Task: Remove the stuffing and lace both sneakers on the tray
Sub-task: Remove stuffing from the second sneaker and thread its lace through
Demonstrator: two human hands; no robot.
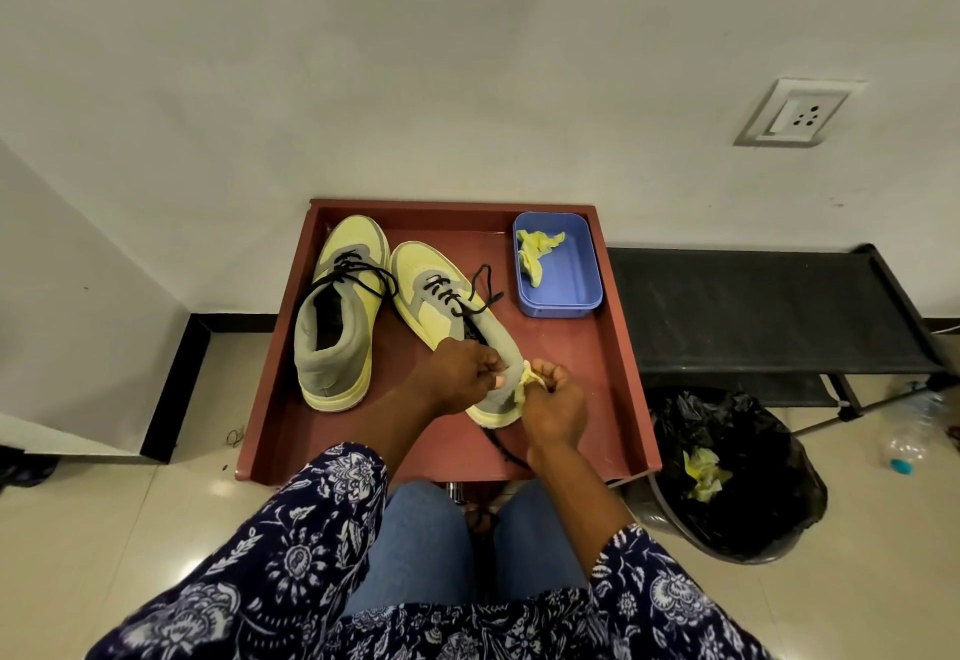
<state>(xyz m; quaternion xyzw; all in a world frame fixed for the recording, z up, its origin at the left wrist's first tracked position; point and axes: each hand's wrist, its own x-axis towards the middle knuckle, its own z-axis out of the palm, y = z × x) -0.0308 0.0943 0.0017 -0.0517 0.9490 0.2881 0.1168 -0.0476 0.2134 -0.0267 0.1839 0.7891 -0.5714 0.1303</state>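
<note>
Two yellow-and-grey sneakers with black laces lie on a reddish-brown tray (618, 347). The left sneaker (337, 311) stands alone, its laces loose over the tongue. The right sneaker (447, 306) points away from me, and its heel is under my hands. My left hand (460, 373) grips the collar of the right sneaker. My right hand (553, 404) pinches a piece of yellow paper stuffing (524, 381) at the heel opening. A loose black lace end (506, 446) trails under my right wrist.
A blue plastic tub (571, 285) with crumpled yellow paper (535, 248) sits at the tray's far right corner. A black-lined bin (737, 477) holding yellow paper stands right of the tray. A black rack (769, 306) runs along the wall.
</note>
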